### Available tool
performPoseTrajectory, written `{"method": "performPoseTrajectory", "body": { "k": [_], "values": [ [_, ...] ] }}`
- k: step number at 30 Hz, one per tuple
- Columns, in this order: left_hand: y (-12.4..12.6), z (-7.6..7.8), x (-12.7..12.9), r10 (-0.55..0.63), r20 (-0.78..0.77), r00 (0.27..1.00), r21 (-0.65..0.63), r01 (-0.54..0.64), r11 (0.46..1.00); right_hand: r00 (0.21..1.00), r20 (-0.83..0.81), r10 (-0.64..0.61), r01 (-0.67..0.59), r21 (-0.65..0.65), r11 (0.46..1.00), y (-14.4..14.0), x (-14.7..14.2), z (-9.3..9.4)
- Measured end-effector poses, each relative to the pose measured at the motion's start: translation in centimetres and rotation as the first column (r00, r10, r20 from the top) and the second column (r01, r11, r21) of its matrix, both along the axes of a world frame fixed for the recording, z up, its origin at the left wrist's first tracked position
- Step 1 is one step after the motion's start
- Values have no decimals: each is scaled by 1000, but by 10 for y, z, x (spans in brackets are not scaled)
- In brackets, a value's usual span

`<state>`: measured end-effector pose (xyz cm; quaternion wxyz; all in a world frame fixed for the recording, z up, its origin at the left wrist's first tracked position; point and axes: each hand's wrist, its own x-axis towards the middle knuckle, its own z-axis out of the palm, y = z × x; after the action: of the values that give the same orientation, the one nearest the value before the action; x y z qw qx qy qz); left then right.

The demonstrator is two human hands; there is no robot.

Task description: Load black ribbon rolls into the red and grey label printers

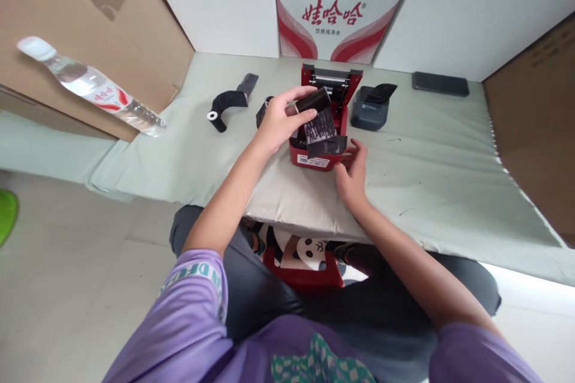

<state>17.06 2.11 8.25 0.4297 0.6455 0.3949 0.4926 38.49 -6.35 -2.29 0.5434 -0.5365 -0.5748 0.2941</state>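
- I'm seeing the left hand [277, 121] pinching a glossy black roll [314, 100], seemingly suspending its dark film [320, 129] over the open red plastic device [313, 161].
- The device is sitting on the pale cloth-covered bench [426, 158].
- The right hand [354, 181] is flanking it, perhaps for steadiness; whether gripping, I can't tell.

Left of the printer [320, 164]: a ribbon roll [230, 99], then a water bottle [94, 85]; right: a compact device [369, 115], then probably a phone [440, 84]; behind: a water carton [335, 43].
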Motion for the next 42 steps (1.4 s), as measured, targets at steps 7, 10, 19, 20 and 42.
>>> {"method": "performPoseTrajectory", "body": {
  "k": [7,10,19,20,42],
  "values": [
    [30,15,12,-109,-489,865,13,132,991,999,-30,22,-22,-17,1000,2,1,-3],
    [42,15,18,-188,-533,825,-38,198,979,998,-54,25,-25,-15,1000,4,1,-5],
    [29,23,9,-36,-670,742,0,48,999,995,-96,34,-33,4,999,7,0,-9],
    [30,22,10,-24,-683,730,2,35,999,995,-95,38,-37,8,999,8,0,-9],
    [7,44,18,-224,-809,543,-135,198,971,967,-237,-96,94,-20,995,36,15,0]
  ]
}}
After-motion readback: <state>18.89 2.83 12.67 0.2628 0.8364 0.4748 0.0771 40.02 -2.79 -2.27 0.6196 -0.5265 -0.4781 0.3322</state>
